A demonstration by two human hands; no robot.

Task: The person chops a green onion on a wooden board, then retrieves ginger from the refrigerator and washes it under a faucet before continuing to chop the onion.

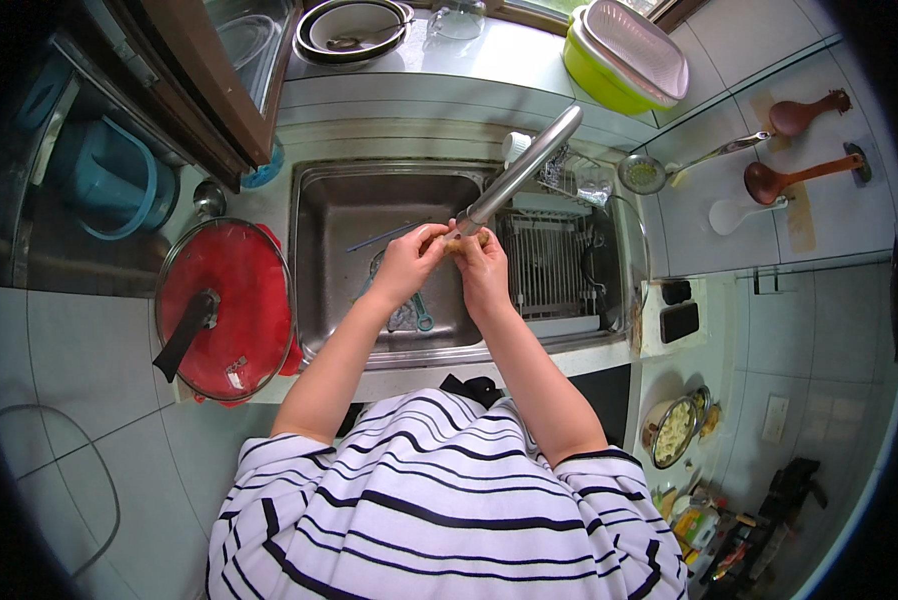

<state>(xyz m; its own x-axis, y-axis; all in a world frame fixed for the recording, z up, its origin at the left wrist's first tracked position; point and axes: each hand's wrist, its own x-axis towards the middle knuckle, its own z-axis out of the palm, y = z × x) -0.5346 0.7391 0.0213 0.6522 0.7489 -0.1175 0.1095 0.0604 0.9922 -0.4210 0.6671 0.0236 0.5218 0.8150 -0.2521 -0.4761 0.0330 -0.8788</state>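
Both hands meet under the spout of a stainless steel faucet point(524, 169), over the left basin of a steel sink point(329, 202). Between them is a small brown knobbly piece, perhaps ginger root point(455, 245). My left hand point(407, 259) pinches its left end; my right hand point(482, 266) has fingers closed round the right end. Water seems to run over the piece from the spout. In the basin below lie a thin dark stick point(385, 235) and a peeler-like tool with a teal handle point(423, 313), partly behind my left forearm.
A glass lid point(231, 330) over something red stands left of the sink. A metal dish rack point(550, 262) fills the right basin. Bowls point(351, 34) and a green basin point(606, 75) sit on the sill. Ladles point(786, 180) hang on the right wall. A brown window frame point(246, 90) juts in.
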